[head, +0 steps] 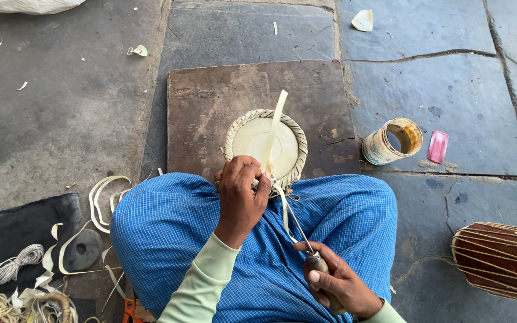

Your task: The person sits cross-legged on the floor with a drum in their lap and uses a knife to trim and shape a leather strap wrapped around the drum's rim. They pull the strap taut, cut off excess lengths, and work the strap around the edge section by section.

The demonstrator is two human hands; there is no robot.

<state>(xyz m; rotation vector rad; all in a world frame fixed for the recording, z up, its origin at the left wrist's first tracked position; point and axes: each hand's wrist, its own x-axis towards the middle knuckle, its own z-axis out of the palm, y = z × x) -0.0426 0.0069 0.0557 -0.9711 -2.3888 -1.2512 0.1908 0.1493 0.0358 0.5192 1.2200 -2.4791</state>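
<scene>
A round pale hide disc with a braided rim (pixel 265 145) rests on a brown wooden board (pixel 210 101), leaning against my blue checked lap. My left hand (pixel 240 188) grips its near edge. A pale flat strip (pixel 275 128) rises from there across the disc. My right hand (pixel 337 282) holds a wooden-handled metal awl (pixel 299 234), whose thin shaft points up to the rim beside my left fingers.
A small cylindrical shell (pixel 392 141) and a pink flat object (pixel 437 146) lie to the right on the stone floor. A laced drum body (pixel 502 261) sits at the far right. Strips, cord coils and a dark round weight (pixel 82 249) lie left.
</scene>
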